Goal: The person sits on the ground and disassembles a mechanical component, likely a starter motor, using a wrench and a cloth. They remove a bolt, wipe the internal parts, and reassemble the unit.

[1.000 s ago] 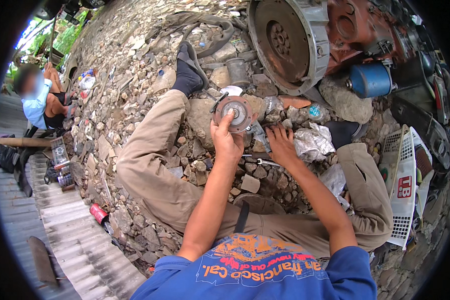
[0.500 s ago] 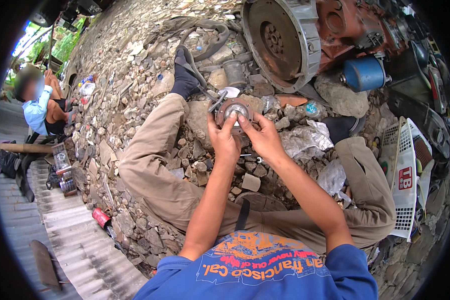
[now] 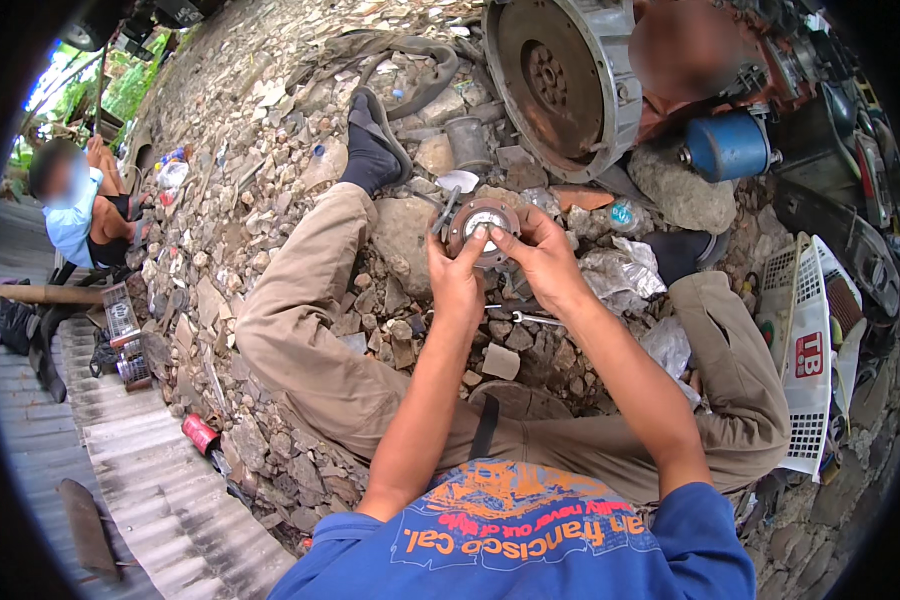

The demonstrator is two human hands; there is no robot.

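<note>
A round, brown flanged metal part (image 3: 487,206) with a pale centre is held up between my hands, above the rubble and between my bent legs. My left hand (image 3: 454,272) grips its left side, and my right hand (image 3: 545,262) clasps its right side. Both thumbs lie on the pale centre, close together. A dark stub or tube (image 3: 444,212) sticks out at the part's upper left, beside my left fingers. My other fingers are partly hidden behind the part. Below my right hand, an open-ended wrench (image 3: 537,319) lies on the stones.
A large engine housing (image 3: 610,90) with a blue cylindrical filter (image 3: 727,149) stands at the far right. Near my right knee leans a white plastic crate (image 3: 805,360). Crumpled clear plastic (image 3: 615,275) lies on the rubble. A person (image 3: 75,215) sits at the far left, beyond corrugated sheets (image 3: 155,470).
The round part has shifted slightly right and tilted, showing more of its pale centre. My right hand has moved a little right, and more of the wrench shows below it.
</note>
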